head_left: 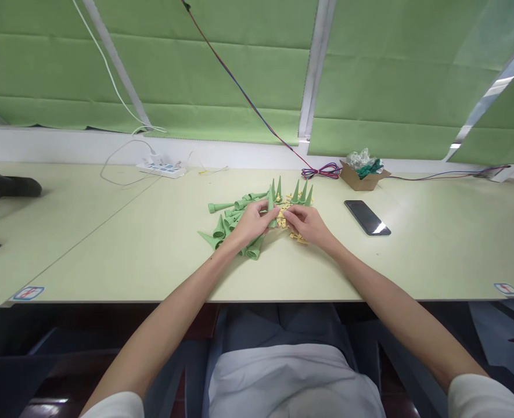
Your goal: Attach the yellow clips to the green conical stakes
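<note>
My left hand (254,222) is closed around a green plastic cone (271,200), whose pointed tip rises above the fingers. Close to it, my right hand (308,223) pinches at the small yellow pieces (283,216); whether one is between the fingertips is too small to make out. Under and left of my left hand lies a heap of green cones (233,217), most on their sides, some with hollow ends showing. Several green cones (302,193) stand upright just behind my right hand. More yellow bits (298,238) lie by the right wrist.
A black phone (367,217) lies to the right. Behind it is a small cardboard box (361,179) with clear and green plastic inside. A coiled red-and-blue cable (322,170) and a white power strip (161,168) are along the wall. Dark objects (8,184) stand at far left.
</note>
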`<state>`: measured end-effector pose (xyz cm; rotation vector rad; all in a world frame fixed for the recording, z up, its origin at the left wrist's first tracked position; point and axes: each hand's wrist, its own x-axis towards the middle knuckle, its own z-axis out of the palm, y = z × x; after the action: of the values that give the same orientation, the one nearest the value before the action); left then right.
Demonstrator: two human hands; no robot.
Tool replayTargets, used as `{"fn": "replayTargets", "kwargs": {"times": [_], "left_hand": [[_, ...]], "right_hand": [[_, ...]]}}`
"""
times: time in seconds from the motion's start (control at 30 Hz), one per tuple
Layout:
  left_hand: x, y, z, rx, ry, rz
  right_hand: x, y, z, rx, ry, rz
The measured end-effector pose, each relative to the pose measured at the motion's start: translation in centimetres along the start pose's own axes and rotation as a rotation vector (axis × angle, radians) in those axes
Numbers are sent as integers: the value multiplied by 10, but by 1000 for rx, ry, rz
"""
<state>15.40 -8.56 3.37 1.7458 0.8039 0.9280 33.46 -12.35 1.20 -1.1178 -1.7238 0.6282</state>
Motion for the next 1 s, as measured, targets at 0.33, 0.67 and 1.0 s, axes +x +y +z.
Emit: {"fn": "replayTargets", "kwargs": {"times": [0.33, 0.67, 1.0], "left_hand": [[1, -6, 0, -8, -28, 18], [0, 0, 1, -39, -25, -8], [0, 4, 2, -163, 45, -72]], "right_hand": [[1, 1, 1, -66, 0, 1], [2, 3, 1, -42, 22, 27], [1, 5, 1, 174, 1, -25]]}}
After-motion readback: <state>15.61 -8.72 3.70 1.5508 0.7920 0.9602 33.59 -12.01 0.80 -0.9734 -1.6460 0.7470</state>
